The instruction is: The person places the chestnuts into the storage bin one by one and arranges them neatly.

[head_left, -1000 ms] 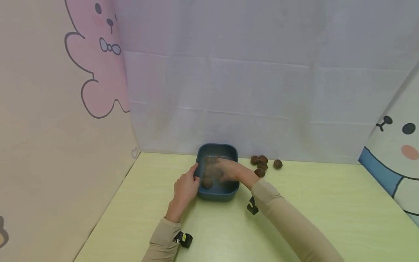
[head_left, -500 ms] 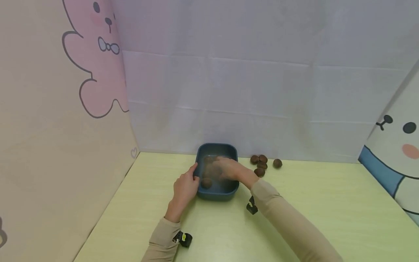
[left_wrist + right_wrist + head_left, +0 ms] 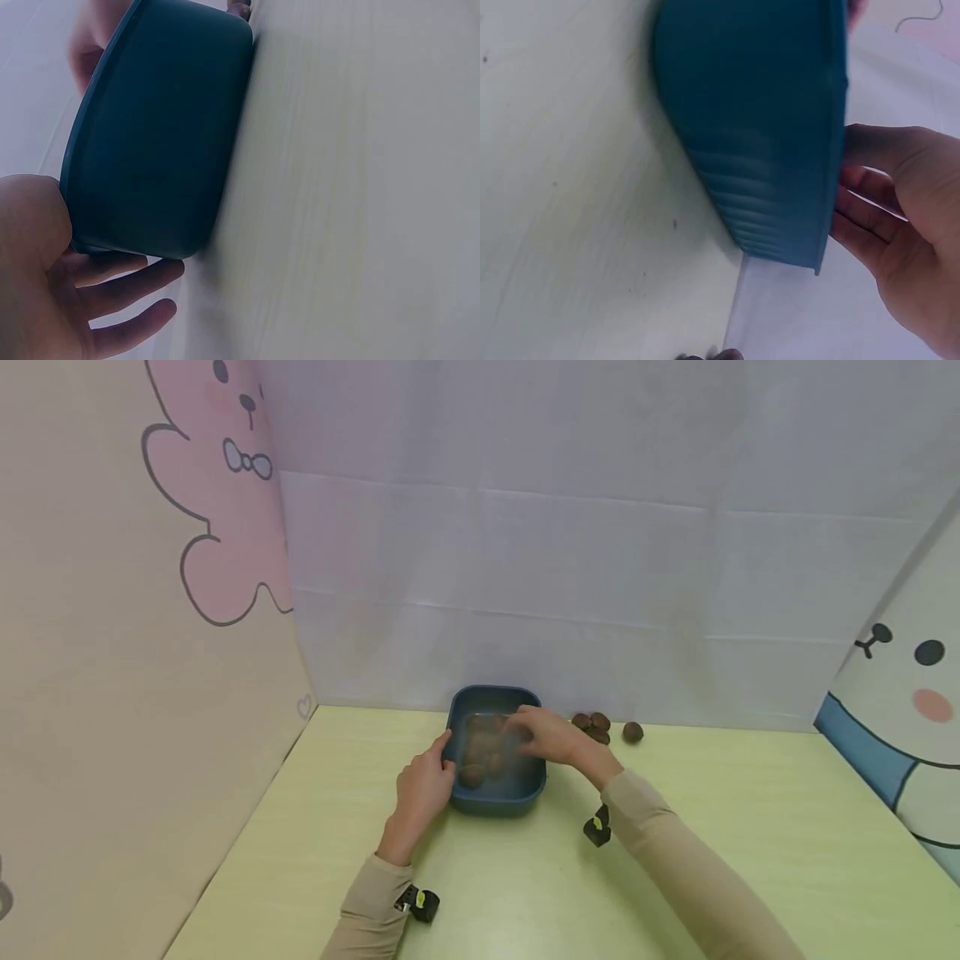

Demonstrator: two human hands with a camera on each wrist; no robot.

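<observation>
Seen from the head camera, a person in beige sleeves [image 3: 690, 860] works at a pale yellow-green table [image 3: 510, 881] where a deep, dark blue rectangular container [image 3: 495, 808], apparently plastic, stands upright between two bare hands, its long axis running away from the wearer. The left hand [image 3: 423, 789] grips its left side, thumb and forefinger at the rim; the right hand [image 3: 553, 737] hangs over the right rim, fingers bent inward. Glossy brown, rounded chestnuts [image 3: 472, 775], partly blurred, lie bunched in the container's left half, left of those fingertips; whether the fingers hold one cannot be told. On the table to the container's right, a cluster of loose chestnuts [image 3: 600, 721] sits just beyond the right wrist, a single chestnut [image 3: 632, 732] slightly apart, all nearer the right hand than the left. From the left wrist, the thumb side meets the rim while the other fingers lie outside the wall. From the right wrist, thumb and fingers reach over the rim, their tips hidden behind the blue wall.
</observation>
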